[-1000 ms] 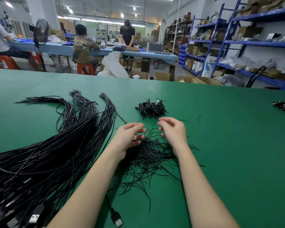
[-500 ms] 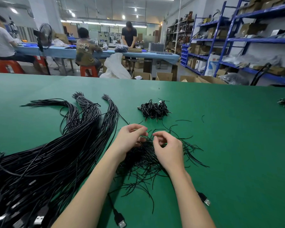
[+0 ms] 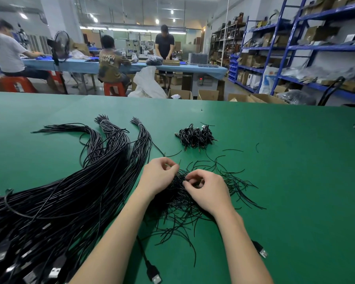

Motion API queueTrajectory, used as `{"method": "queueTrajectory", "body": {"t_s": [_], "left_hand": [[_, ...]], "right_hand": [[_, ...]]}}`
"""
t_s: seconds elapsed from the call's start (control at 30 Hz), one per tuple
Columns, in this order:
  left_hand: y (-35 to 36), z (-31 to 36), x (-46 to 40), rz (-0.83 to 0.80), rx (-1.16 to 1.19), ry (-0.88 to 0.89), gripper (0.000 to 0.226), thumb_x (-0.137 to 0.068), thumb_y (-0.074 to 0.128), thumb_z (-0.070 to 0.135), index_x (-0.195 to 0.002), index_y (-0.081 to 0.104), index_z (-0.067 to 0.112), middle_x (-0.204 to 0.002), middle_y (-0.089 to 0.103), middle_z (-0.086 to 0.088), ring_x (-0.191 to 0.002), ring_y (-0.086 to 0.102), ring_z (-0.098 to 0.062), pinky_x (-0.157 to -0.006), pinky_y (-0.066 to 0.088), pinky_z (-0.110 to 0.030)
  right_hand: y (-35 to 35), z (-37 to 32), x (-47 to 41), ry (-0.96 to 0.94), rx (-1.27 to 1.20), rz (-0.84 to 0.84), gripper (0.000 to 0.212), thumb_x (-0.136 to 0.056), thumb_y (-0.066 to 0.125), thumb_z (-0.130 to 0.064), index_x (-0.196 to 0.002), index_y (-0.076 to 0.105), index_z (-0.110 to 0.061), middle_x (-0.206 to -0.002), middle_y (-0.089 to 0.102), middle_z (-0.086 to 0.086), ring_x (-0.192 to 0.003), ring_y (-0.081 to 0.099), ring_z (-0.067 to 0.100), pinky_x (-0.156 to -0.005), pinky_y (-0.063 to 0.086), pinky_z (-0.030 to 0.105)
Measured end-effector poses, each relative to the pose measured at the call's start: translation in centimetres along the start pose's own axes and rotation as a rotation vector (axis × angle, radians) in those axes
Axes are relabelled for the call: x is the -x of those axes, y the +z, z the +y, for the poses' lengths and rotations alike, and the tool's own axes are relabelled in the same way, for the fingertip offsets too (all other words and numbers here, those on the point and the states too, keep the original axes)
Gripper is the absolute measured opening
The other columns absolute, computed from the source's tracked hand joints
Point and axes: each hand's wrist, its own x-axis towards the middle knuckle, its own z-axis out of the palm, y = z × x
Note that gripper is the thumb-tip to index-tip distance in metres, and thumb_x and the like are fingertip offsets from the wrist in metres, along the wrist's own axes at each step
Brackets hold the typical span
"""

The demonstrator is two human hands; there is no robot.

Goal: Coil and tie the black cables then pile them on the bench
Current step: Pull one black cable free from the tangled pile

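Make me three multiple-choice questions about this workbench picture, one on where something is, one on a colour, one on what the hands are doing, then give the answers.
1. Where does the small pile of coiled, tied black cables lie?
A. beyond the hands
B. under the left forearm
C. on a blue shelf

2. What colour is the flat bench top?
A. grey
B. green
C. red

3. What are the left hand and the right hand doing?
A. lying flat and open
B. gripping a cardboard box
C. fingers curled, pinching at the loose heap of thin black tie wires

Answers: 1 A, the pile sits farther up the bench than both hands. 2 B, the surface is green all over. 3 C, both hands' fingertips are curled in over the heap.
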Motion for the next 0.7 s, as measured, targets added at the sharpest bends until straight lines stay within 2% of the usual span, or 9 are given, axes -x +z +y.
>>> {"method": "queueTrajectory", "body": {"t_s": [0.07, 0.13, 0.23, 0.33, 0.43, 0.53, 0.6, 0.7], "left_hand": [[0.1, 0.0, 0.1, -0.018, -0.038, 0.004, 0.011, -0.088, 0.067, 0.034, -0.088, 0.074, 0.025, -0.078, 0.069, 0.007, -0.066, 0.057, -0.002, -0.060, 0.041, -0.019], [0.2, 0.1, 0.2, -0.031, -0.060, 0.009, 0.013, -0.088, 0.067, 0.036, -0.089, 0.075, 0.025, -0.079, 0.069, 0.007, -0.067, 0.057, -0.002, -0.061, 0.041, -0.018], [0.1, 0.2, 0.3, -0.041, -0.071, 0.021, 0.015, -0.089, 0.067, 0.036, -0.089, 0.075, 0.024, -0.081, 0.071, 0.006, -0.070, 0.059, -0.005, -0.063, 0.043, -0.018], [0.1, 0.2, 0.3, -0.051, -0.074, 0.029, 0.017, -0.090, 0.067, 0.037, -0.087, 0.075, 0.022, -0.084, 0.073, 0.004, -0.075, 0.062, -0.006, -0.064, 0.044, -0.017], [0.2, 0.1, 0.2, -0.063, -0.089, 0.040, 0.018, -0.091, 0.066, 0.038, -0.089, 0.075, 0.022, -0.084, 0.071, 0.008, -0.076, 0.061, -0.002, -0.063, 0.040, -0.014], [0.2, 0.1, 0.1, -0.044, -0.125, 0.052, 0.015, -0.091, 0.066, 0.035, -0.090, 0.075, 0.023, -0.084, 0.071, 0.009, -0.082, 0.064, -0.006, -0.065, 0.042, -0.012], [0.1, -0.2, 0.0, 0.061, -0.220, 0.069, 0.013, -0.091, 0.062, 0.029, -0.091, 0.074, 0.023, -0.086, 0.071, 0.008, -0.087, 0.066, -0.014, -0.073, 0.049, -0.021], [-0.4, -1.2, -0.1, 0.220, -0.503, 0.069, 0.018, -0.094, 0.053, 0.020, -0.107, 0.065, 0.018, -0.111, 0.065, -0.005, -0.106, 0.057, -0.026, -0.084, 0.048, -0.035]], "right_hand": [[0.0, 0.0, 0.1, -0.005, 0.026, -0.036, 0.010, -0.080, 0.071, -0.050, -0.088, 0.070, -0.043, -0.079, 0.066, -0.033, -0.068, 0.056, -0.007, -0.064, 0.047, 0.023], [0.0, -0.1, 0.0, -0.019, -0.034, -0.026, 0.006, -0.083, 0.071, -0.044, -0.088, 0.071, -0.041, -0.080, 0.066, -0.032, -0.064, 0.054, -0.002, -0.063, 0.049, 0.023], [-0.9, -0.4, -0.7, -0.048, -0.151, 0.016, 0.003, -0.085, 0.071, -0.037, -0.088, 0.073, -0.037, -0.080, 0.068, -0.027, -0.058, 0.052, 0.000, -0.061, 0.048, 0.015], [-1.8, -0.3, -1.2, -0.027, -0.150, 0.016, 0.004, -0.085, 0.071, -0.036, -0.087, 0.073, -0.039, -0.083, 0.067, -0.031, -0.057, 0.053, -0.002, -0.057, 0.045, 0.009], [-1.7, 0.4, -0.9, 0.019, -0.119, -0.041, 0.004, -0.085, 0.071, -0.036, -0.086, 0.074, -0.038, -0.081, 0.068, -0.030, -0.059, 0.055, -0.005, -0.063, 0.050, 0.017], [-1.4, 0.5, -0.5, 0.039, -0.021, -0.122, 0.001, -0.084, 0.072, -0.040, -0.085, 0.072, -0.039, -0.080, 0.067, -0.034, -0.061, 0.056, -0.005, -0.067, 0.052, 0.024], [-1.3, 0.3, -0.5, 0.037, 0.030, -0.151, 0.002, -0.083, 0.071, -0.042, -0.085, 0.072, -0.040, -0.078, 0.067, -0.034, -0.062, 0.055, -0.005, -0.067, 0.050, 0.023], [-1.3, 0.0, -0.6, 0.043, 0.030, -0.171, 0.003, -0.084, 0.071, -0.042, -0.086, 0.073, -0.040, -0.078, 0.070, -0.025, -0.065, 0.055, -0.004, -0.071, 0.050, 0.024]]}}
